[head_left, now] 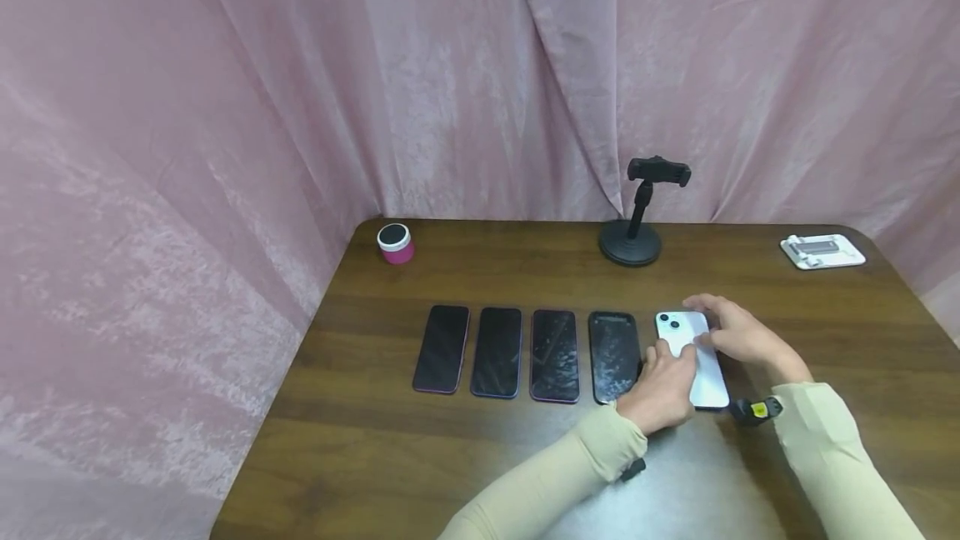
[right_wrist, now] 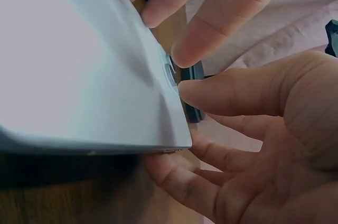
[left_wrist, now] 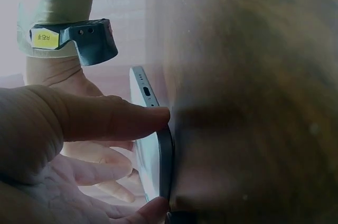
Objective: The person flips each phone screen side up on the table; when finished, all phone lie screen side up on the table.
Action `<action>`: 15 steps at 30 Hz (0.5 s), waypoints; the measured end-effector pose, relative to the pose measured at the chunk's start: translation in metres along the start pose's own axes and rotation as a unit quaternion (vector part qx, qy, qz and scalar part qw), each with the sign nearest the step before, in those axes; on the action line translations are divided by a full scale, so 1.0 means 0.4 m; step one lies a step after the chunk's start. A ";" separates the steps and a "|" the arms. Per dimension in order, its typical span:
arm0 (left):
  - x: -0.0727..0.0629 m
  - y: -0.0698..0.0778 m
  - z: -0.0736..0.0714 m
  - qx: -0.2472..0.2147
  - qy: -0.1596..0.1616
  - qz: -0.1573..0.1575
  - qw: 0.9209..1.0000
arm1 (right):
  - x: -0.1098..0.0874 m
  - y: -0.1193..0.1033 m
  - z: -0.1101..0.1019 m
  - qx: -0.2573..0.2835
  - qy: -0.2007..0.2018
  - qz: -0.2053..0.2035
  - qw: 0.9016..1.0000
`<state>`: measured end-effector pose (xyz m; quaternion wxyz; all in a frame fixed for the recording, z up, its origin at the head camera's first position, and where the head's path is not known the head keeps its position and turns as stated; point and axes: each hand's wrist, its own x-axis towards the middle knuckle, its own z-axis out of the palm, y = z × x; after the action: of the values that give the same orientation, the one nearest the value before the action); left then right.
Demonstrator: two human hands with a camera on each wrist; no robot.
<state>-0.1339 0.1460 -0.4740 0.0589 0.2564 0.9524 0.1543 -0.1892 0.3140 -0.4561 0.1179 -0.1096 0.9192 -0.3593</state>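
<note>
A pale blue-white smartphone (head_left: 709, 383) lies back up at the right end of a row of phones, camera lenses at its far left corner. From the left side my left hand (head_left: 660, 386) grips its long edge; in the left wrist view the thumb (left_wrist: 116, 118) lies across that edge near the charging port. My right hand (head_left: 738, 332) holds the far right part, with its thumb (right_wrist: 227, 94) at the rim and other fingers curled round the corner in the right wrist view. The phone's underside is hidden.
Dark phones (head_left: 441, 349) lie face up in a row on the wooden table (head_left: 360, 457). Behind stand a black phone holder (head_left: 630, 243) and a pink-and-white round jar (head_left: 396, 245). A flat white piece with a grey panel (head_left: 822, 252) lies back right. Pink curtains (head_left: 480, 73) hang behind.
</note>
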 end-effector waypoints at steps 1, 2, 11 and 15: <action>-0.001 0.002 0.002 0.000 0.000 -0.001 1.000 | -0.003 -0.001 -0.001 0.001 0.000 0.000 1.000; -0.001 0.005 0.003 0.000 -0.001 -0.001 1.000 | -0.006 -0.001 -0.003 0.002 0.000 -0.001 1.000; 0.002 0.014 0.010 0.011 -0.006 0.012 1.000 | -0.026 -0.009 -0.023 -0.003 0.003 -0.027 1.000; 0.004 0.011 0.008 0.002 -0.013 0.015 1.000 | -0.031 -0.012 -0.029 -0.003 0.008 -0.034 0.999</action>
<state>-0.1326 0.1512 -0.4758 0.0686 0.2727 0.9479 0.1496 -0.1803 0.3214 -0.4428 0.0977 -0.1380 0.9171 -0.3609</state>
